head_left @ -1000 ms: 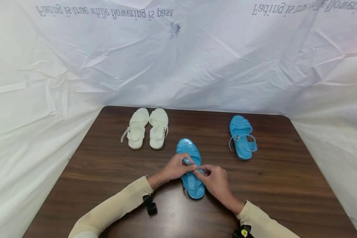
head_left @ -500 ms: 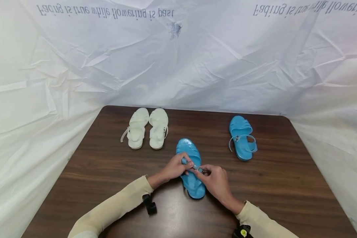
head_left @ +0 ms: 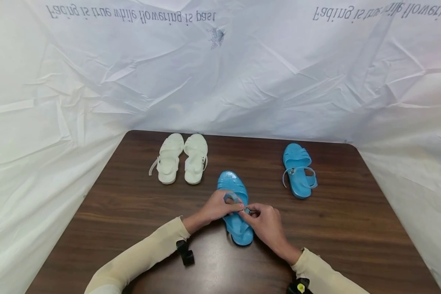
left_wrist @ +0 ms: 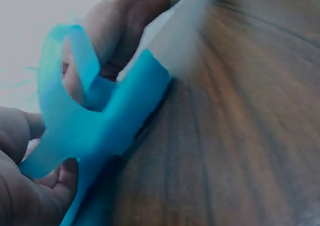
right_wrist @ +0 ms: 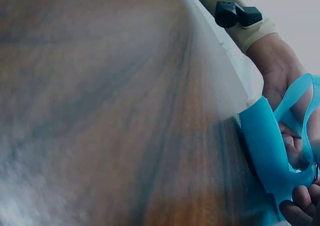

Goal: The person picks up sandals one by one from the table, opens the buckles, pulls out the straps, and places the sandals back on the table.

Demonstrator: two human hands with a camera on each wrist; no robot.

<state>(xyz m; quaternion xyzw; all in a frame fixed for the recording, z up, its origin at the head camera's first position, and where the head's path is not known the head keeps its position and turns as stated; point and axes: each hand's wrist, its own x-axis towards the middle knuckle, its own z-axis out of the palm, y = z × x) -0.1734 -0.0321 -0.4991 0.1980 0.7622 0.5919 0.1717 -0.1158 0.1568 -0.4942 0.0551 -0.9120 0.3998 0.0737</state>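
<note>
A blue sandal point(head_left: 235, 183) lies on the table between my hands, its toe pointing away from me. My left hand point(head_left: 217, 207) pinches the free end of its ankle strap point(head_left: 230, 197), which bends up in a loop above the fingers. From the other side, my right hand point(head_left: 266, 222) pinches the strap at a small metal buckle point(head_left: 247, 210). The fingertips of both hands nearly meet over the sandal. In the left wrist view the heel strap point(left_wrist: 65, 76) arches above the sole point(left_wrist: 135, 101). The fingers hide most of the buckle.
Two white sandals point(head_left: 196, 159) stand side by side at the back left of the brown wooden table point(head_left: 334, 228). Another blue sandal point(head_left: 297, 163), strap loose, lies at the back right. White sheeting point(head_left: 220, 81) hangs behind the table.
My left fingers have shifted slightly on the strap; its end looked bunched half a second ago and now loops up again. The right hand keeps its place at the buckle. The sandals have not moved.
</note>
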